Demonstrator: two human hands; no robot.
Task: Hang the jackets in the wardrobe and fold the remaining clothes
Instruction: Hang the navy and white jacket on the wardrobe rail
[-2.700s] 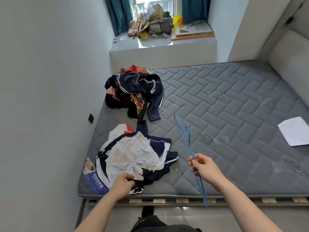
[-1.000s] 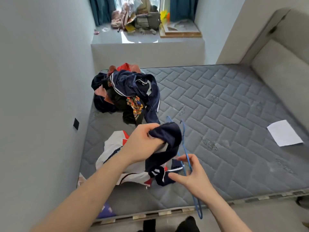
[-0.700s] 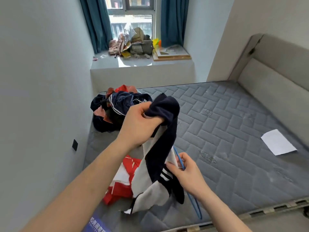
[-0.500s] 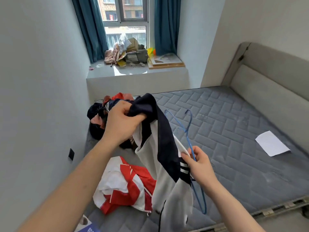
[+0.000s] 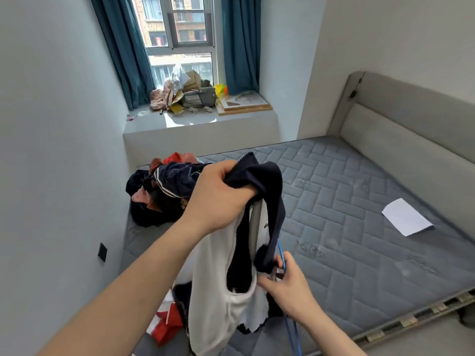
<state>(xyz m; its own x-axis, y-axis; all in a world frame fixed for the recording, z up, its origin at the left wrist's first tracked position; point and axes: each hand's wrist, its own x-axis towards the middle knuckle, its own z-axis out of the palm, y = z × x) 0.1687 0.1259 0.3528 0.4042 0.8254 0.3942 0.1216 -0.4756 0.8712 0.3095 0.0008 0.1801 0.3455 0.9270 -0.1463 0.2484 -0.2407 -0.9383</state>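
Note:
My left hand (image 5: 218, 196) grips the collar of a navy and white jacket (image 5: 231, 265), held up over the mattress so it hangs down. My right hand (image 5: 288, 286) holds a thin blue hanger (image 5: 281, 255) low against the jacket's right side; most of the hanger is hidden behind cloth and my wrist. A red and white garment (image 5: 167, 325) lies on the mattress under the jacket. A pile of dark clothes (image 5: 164, 194) sits by the left wall.
The grey quilted mattress (image 5: 347, 227) fills the room's right side, with a white sheet of paper (image 5: 406, 217) on it and a padded headboard (image 5: 411, 129) behind. A cluttered window ledge (image 5: 195, 109) lies beyond. The wall (image 5: 51, 150) runs close on the left.
The left hand has lifted the jacket higher and further right. The right hand with the hanger moved in under the jacket, and the hanger's upper part went out of sight behind the cloth.

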